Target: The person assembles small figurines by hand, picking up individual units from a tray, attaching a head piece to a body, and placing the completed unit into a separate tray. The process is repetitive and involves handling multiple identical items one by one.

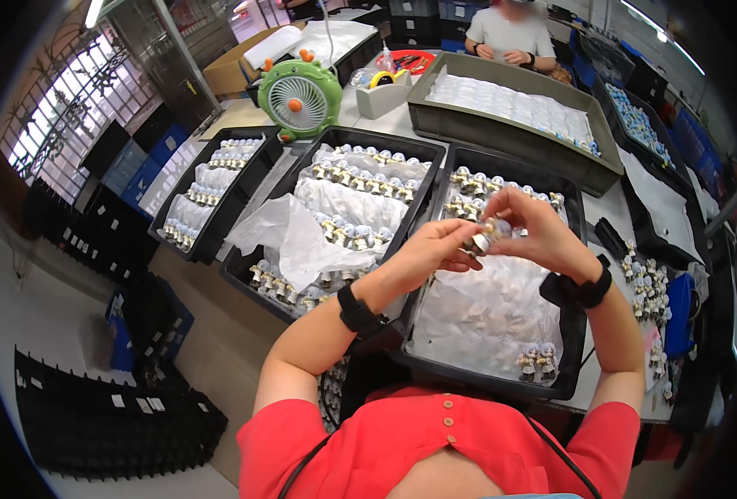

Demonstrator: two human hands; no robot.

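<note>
Both hands meet above the right-hand black tray (578, 333) and hold one small figurine (487, 236) with pale hair and a light-and-dark body. My left hand (439, 247) pinches it from the left side. My right hand (528, 224) grips its upper right part with thumb and fingers, hiding some of it. Below the hands, white tissue paper (477, 312) lines the tray. Two similar figurines (538, 361) stand at the tray's near right corner, and rows of others (472, 183) stand along its far end.
Left of it, a second black tray (427, 179) holds rows of figurines and loose tissue (289, 241); a smaller tray (248, 179) lies beyond. A green fan (299, 98) stands behind. More figurines (647, 287) lie at right. Across the table, by an olive bin (510, 137), sits another person (514, 37).
</note>
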